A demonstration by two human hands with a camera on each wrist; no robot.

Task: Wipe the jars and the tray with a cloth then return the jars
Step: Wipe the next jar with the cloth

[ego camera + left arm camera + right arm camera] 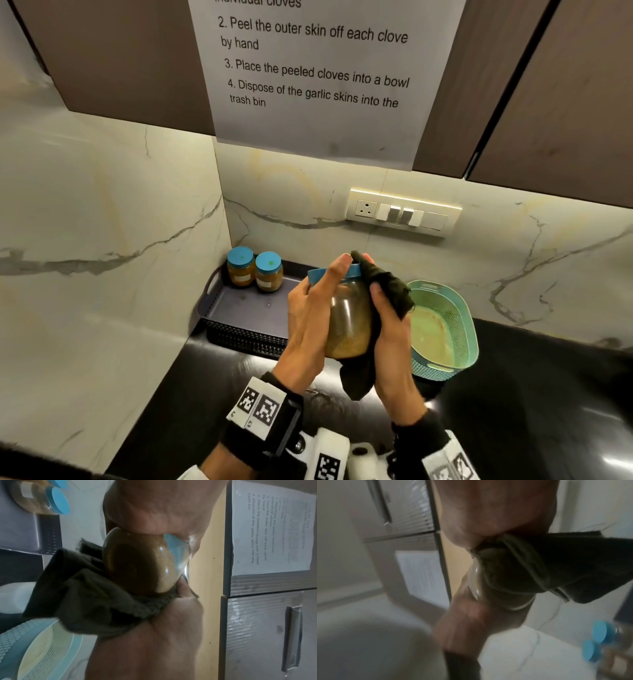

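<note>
Dark tray [239,308] on the counter holds two blue-lidded jars [255,270] at its back corner. Left hand [310,317] grips third jar [349,322] above; right hand [390,346], fingers apparently curled, presses dark cloth [387,291] against it.

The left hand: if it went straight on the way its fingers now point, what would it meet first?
Likely the marble back wall. The left hand grips the jar, fingers pointing up and away; depth is unclear.

Two jars [255,270] crowding tray's [239,308] far-left corner.
</note>
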